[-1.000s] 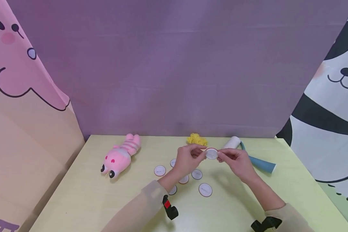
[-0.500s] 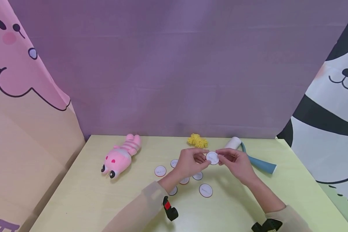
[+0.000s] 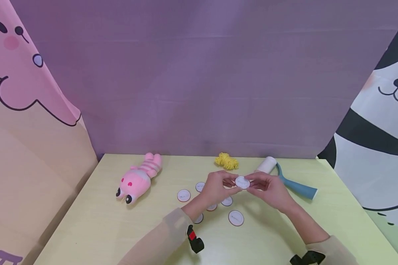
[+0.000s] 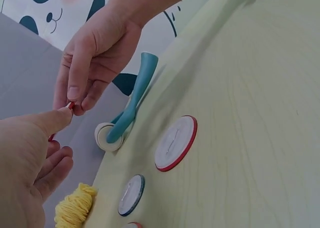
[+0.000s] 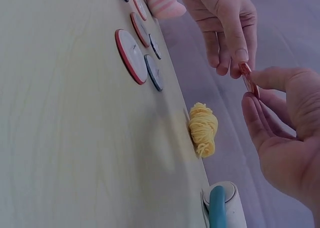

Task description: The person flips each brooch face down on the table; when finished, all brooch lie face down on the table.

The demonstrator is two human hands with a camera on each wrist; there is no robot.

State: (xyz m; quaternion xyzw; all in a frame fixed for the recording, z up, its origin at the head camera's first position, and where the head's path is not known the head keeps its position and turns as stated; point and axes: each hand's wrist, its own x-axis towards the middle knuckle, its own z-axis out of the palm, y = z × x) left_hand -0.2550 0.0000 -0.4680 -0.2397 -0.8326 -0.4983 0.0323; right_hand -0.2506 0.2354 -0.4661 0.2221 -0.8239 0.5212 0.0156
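A round pin badge [image 3: 242, 182] is held above the table, its white back with the pin turned up toward the head camera. Its red edge [image 5: 248, 80] shows in the right wrist view. My left hand [image 3: 217, 187] pinches its left side between thumb and fingers. On the opposite side, my right hand [image 3: 272, 191] pinches the rim in the same way. Below lie several more badges, white backs up, among them a large red-rimmed badge [image 4: 176, 144] and a smaller dark-rimmed badge [image 4: 131, 195]. My left forearm covers part of the group.
A pink plush toy [image 3: 137, 180] lies at the left of the table [image 3: 96, 221]. Behind my hands sits a bundle of yellow yarn [image 3: 226, 161]. To the right is a lint roller with a teal handle [image 3: 300, 188]. A purple curtain [image 3: 199, 81] hangs behind the table's far edge.
Both hands have come down slightly with the badge, and its back has tipped up more toward the head camera. The badges on the table stay where they were.
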